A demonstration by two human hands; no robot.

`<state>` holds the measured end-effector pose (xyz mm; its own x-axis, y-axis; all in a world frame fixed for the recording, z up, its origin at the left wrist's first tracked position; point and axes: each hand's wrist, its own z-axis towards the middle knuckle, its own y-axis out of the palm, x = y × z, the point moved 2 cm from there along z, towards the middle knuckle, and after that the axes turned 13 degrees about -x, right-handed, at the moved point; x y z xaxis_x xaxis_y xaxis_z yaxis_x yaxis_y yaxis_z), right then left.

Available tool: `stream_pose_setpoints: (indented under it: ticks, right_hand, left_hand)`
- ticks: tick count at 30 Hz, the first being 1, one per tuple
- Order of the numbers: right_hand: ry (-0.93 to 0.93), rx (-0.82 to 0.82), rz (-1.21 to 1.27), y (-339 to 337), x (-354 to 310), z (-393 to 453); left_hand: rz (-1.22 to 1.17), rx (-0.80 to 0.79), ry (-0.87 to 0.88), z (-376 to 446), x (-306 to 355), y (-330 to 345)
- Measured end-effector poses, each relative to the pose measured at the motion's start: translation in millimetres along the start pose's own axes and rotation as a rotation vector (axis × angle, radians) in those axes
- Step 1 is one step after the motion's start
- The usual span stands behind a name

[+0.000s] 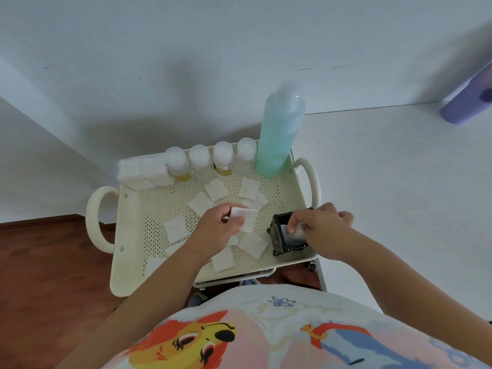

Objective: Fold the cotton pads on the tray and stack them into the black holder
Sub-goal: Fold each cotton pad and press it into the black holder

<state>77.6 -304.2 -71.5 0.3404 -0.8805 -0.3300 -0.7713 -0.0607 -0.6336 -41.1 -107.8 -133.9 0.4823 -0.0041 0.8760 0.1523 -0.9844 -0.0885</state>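
A cream perforated tray [127,235] carries several loose white square cotton pads, such as one cotton pad [176,229] at the left and another cotton pad [223,259] near the front edge. My left hand [222,226] is over the tray's middle and pinches a flat cotton pad [245,216] by its edge. The black holder [279,237] stands at the tray's right front corner. My right hand [319,227] reaches over the holder and presses a folded cotton pad [296,233] into its opening with the fingertips.
Along the tray's back edge stand several small clear capped bottles [199,162] and a tall green bottle [281,134]. A pack of cotton pads [141,170] lies at the back left corner. The tray has looped handles [95,222] on both sides. A white wall rises behind it.
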Motion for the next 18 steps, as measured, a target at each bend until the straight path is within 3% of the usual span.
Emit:
stream_pose_setpoints:
  ticks: [5, 12, 15, 18]
  right_hand:
    - [-0.052, 0.027, -0.266, 8, -4, -1]
    - [-0.099, 0.303, -0.418, -19, -5, -36]
    - [-0.268, 0.374, -0.072, -39, -9, -47]
    - [-0.364, 0.173, 0.421, -39, -15, -43]
  left_hand:
    - [0.003, 0.012, -0.003, 0, 4, 3]
    - [-0.159, -0.002, 0.054, -7, 25, 7]
    - [-0.268, -0.035, 0.089, -6, 44, 17]
    - [-0.278, -0.1, 0.129, -5, 61, 35]
